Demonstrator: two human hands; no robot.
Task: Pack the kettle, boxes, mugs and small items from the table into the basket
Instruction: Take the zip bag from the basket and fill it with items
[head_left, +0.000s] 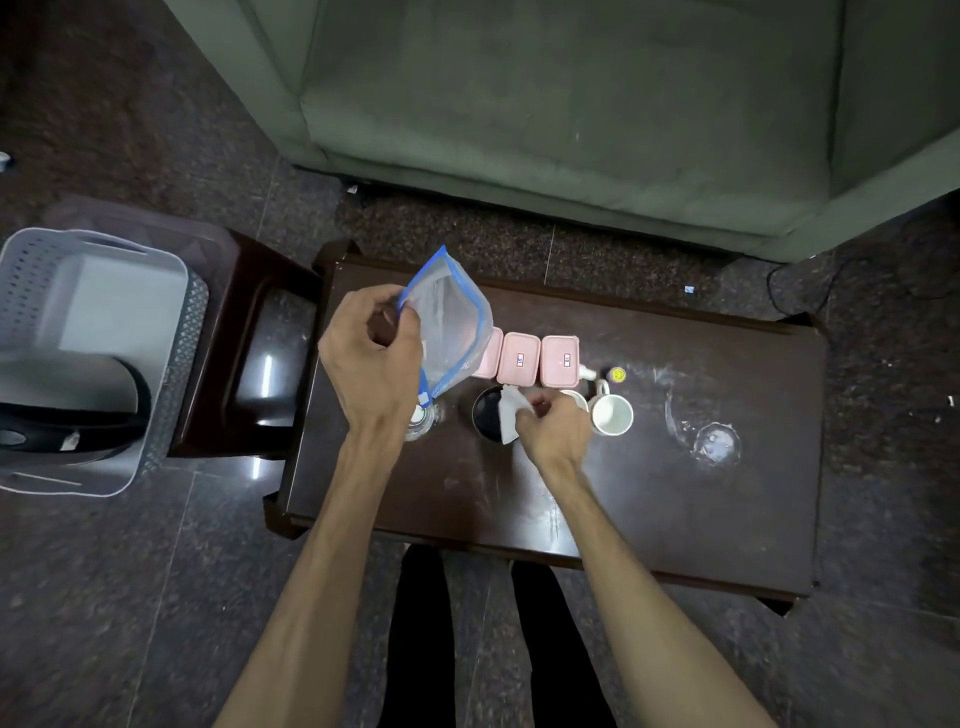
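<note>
My left hand (371, 358) grips a clear zip bag with a blue edge (452, 322), held up over the left end of the dark table (675, 519). My right hand (553, 428) pinches a small white packet (509, 413) above a dark round container (485, 415). Three pink lidded boxes (537, 361) stand in a row behind, the leftmost partly hidden by the bag. A white mug (613, 414) stands to the right, a second mug mostly hidden behind my right hand. The grey basket (31, 280) sits at the far left with the black and silver kettle (72, 400) inside.
The basket rests on a dark stool (260, 332) left of the table. A small yellow smiley item (617, 374) and a small white piece (588, 372) lie near the mug. A glass (421, 421) stands under my left wrist, a clear lid (717, 441) farther right. A green sofa (571, 114) stands behind.
</note>
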